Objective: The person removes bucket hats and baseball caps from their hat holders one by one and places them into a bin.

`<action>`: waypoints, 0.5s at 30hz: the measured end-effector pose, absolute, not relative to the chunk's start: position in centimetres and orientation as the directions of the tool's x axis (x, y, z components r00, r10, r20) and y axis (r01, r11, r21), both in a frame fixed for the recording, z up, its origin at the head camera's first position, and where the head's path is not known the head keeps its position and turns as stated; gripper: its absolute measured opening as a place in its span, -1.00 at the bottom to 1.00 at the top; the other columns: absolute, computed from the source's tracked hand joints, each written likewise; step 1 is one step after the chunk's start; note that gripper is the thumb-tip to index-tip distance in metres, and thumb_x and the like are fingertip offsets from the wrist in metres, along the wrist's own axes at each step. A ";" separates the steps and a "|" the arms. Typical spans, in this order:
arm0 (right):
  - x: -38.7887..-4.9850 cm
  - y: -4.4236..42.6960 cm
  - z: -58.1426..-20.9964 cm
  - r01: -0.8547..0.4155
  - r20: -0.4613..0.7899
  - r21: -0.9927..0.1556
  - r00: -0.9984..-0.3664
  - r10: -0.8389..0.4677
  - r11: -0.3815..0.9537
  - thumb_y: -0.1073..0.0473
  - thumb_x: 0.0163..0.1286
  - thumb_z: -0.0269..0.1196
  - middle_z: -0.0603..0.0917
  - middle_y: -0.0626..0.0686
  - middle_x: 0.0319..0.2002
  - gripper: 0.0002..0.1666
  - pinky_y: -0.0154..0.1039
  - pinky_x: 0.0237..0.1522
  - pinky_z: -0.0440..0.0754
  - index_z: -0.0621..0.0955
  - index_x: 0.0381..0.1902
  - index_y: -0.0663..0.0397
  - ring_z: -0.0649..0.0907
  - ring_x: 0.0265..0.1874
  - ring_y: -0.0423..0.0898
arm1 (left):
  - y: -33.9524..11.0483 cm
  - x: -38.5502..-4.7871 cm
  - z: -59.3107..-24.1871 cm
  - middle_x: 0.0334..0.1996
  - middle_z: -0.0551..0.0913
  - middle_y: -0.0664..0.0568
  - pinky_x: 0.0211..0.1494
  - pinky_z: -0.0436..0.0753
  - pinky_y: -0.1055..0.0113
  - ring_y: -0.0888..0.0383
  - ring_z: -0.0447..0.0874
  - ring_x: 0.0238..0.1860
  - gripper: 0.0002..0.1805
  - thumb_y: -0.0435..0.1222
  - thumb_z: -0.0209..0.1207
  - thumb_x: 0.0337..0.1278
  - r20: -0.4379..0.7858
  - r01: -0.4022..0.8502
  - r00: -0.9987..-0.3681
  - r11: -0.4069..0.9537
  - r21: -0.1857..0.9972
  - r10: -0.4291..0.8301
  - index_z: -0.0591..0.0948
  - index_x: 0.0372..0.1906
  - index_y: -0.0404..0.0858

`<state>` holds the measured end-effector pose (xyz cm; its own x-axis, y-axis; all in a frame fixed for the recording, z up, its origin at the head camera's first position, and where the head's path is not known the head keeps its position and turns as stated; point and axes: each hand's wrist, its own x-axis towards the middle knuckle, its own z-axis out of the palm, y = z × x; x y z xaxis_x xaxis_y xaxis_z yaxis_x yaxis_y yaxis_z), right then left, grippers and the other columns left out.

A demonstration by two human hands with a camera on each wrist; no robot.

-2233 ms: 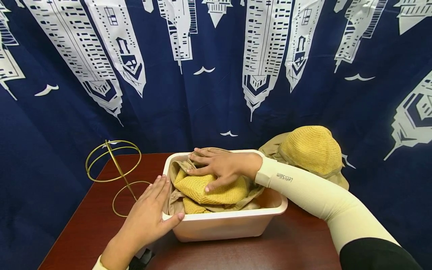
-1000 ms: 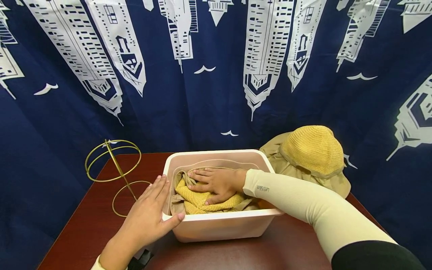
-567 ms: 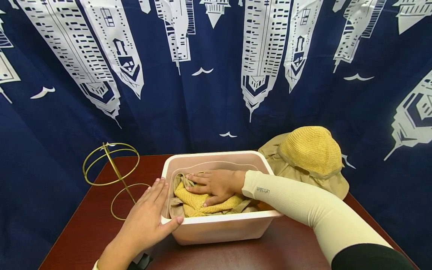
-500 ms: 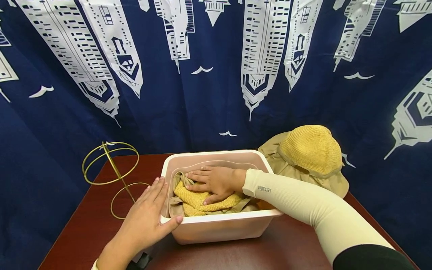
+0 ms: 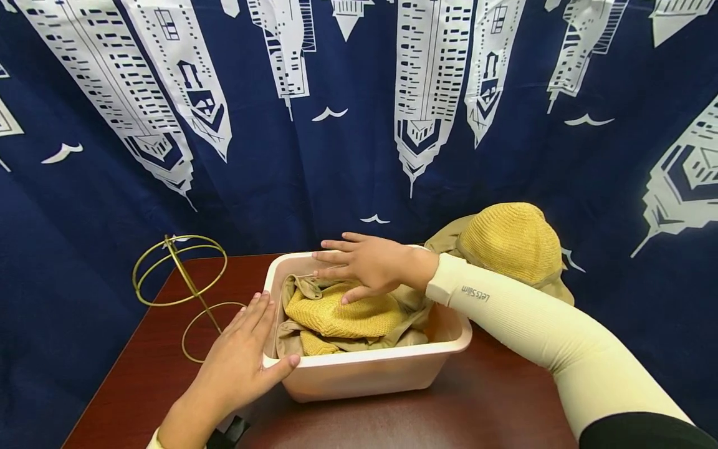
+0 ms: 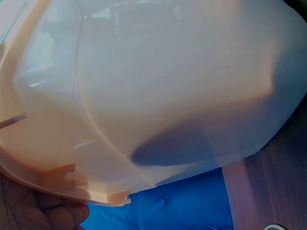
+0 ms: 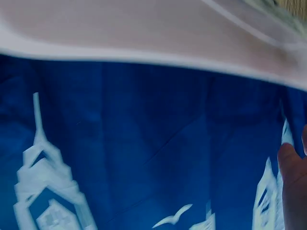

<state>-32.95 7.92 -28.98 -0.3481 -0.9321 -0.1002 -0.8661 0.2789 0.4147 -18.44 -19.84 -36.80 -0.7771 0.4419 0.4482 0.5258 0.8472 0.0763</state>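
Observation:
A pale pink plastic tub [image 5: 364, 377] stands on the table, filled with a crumpled yellow knit hat with beige cloth [image 5: 342, 315]. My left hand [image 5: 238, 355] rests at the tub's left rim, fingers straight and thumb over the front corner. In the left wrist view, fingers [image 6: 57, 213] show at the rim of the translucent tub [image 6: 158, 72]. Above the hat hovers my right hand [image 5: 370, 265], fingers spread and holding nothing. The right wrist view catches part of that hand [image 7: 295, 177] and the tub's rim [image 7: 144, 60].
Another yellow hat with a beige brim [image 5: 513, 243] lies behind the tub at right, partly hidden by my right arm. A gold wire ring stand [image 5: 187, 274] is at left. A dark blue curtain [image 5: 359, 168] with white buildings hangs behind the reddish-brown table [image 5: 151, 349].
My right hand pressed the hat down into the tub earlier and now has lifted off it. The hat has puffed back up. My left hand keeps its place at the rim.

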 end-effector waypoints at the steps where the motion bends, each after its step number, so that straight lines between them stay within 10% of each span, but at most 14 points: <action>1: -32.8 8.4 -28.4 -0.864 -0.076 0.409 -0.353 -0.932 0.294 -0.49 0.46 -0.21 0.01 0.00 0.58 -0.12 0.11 0.50 -0.03 0.16 0.58 -0.22 -0.07 0.55 0.02 | -19.9 -18.5 -36.8 0.38 0.36 -0.31 0.42 0.28 -0.11 -0.19 0.21 0.45 -0.02 0.27 0.18 0.12 0.452 0.525 -0.776 0.848 0.077 0.440 0.43 0.33 -0.50; 15: -31.7 17.7 -25.6 -0.778 0.171 0.339 -0.502 -0.848 0.529 -0.30 0.47 0.05 0.04 0.11 0.57 -0.17 0.23 0.45 0.03 0.23 0.55 -0.09 -0.01 0.54 0.08 | -19.8 -18.4 -37.0 0.36 0.38 -0.33 0.41 0.29 -0.11 -0.19 0.23 0.44 -0.03 0.24 0.22 0.09 0.468 0.528 -0.766 0.847 0.067 0.441 0.44 0.31 -0.52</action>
